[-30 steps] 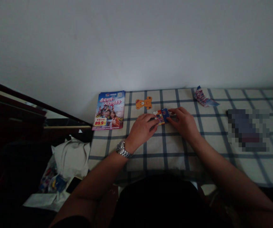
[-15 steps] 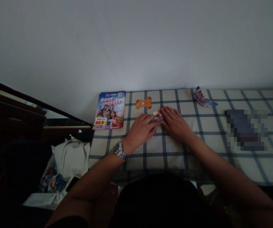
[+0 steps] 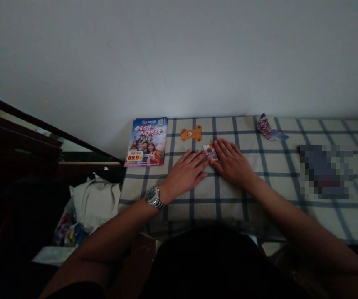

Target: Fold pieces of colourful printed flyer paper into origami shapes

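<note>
A small, brightly printed flat piece [image 3: 211, 153], perhaps folded paper, lies on the checked cloth between my hands. My right hand [image 3: 230, 162] rests flat over its right side, fingers stretched out and hiding part of it. Just to the left, my left hand [image 3: 186, 171] lies with its fingers extended, the fingertips at the piece's lower left edge. A silver watch [image 3: 154, 197] is on my left wrist. Beyond the hands an orange bear cutout [image 3: 191, 133] lies flat on the cloth.
A stack of printed leaflets [image 3: 146, 143] sits at the cloth's left end. A torn, creased leaflet scrap [image 3: 270, 129] lies at the back right, and a blurred-out dark object [image 3: 324, 170] farther right. The wall [image 3: 179, 62] borders the back; a white bag [image 3: 96, 201] is below left.
My left hand has drawn back slightly from the printed piece and its fingers have straightened. My right hand stays flat on the piece's right side. The view has shifted slightly.
</note>
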Motion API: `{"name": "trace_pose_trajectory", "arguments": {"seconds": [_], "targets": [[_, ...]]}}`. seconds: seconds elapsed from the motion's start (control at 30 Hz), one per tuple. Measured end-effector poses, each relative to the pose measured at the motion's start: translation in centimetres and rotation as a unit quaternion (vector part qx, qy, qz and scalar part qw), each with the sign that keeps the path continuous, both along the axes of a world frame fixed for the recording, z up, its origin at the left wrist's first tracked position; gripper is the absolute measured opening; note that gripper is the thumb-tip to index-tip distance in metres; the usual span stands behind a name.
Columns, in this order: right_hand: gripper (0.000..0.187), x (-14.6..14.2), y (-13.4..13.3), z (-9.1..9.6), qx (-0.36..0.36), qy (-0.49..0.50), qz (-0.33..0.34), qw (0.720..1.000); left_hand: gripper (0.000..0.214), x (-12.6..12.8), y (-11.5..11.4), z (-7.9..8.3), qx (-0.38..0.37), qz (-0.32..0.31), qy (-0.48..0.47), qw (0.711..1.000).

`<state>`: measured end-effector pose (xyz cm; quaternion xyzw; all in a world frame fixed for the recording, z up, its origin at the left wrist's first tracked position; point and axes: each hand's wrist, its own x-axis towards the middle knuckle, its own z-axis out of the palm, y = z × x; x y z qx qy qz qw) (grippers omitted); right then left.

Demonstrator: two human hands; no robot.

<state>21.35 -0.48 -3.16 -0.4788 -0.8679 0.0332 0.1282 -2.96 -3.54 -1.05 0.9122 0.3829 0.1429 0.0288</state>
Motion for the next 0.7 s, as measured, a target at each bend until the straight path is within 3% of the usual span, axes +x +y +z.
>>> {"name": "trace_pose_trajectory", "arguments": {"seconds": [0.27, 0.47, 0.7], "targets": [[0.076, 0.0, 0.0, 0.2, 0.004, 0.004, 0.003, 1.0, 0.051, 0.6, 0.9, 0.5, -0.014, 0.017, -0.032, 0.999], [0.076, 0.0, 0.0, 0.0, 0.0, 0.013, 0.003, 1.0, 0.042, 1.3, 2.0, 0.7, -0.008, 0.001, -0.037, 0.999], [0.071, 0.0, 0.4, 1.2, -0.005, 0.019, 0.001, 1.0, 0.039, 1.6, 2.4, 0.5, -0.009, 0.0, -0.024, 1.0]]}}
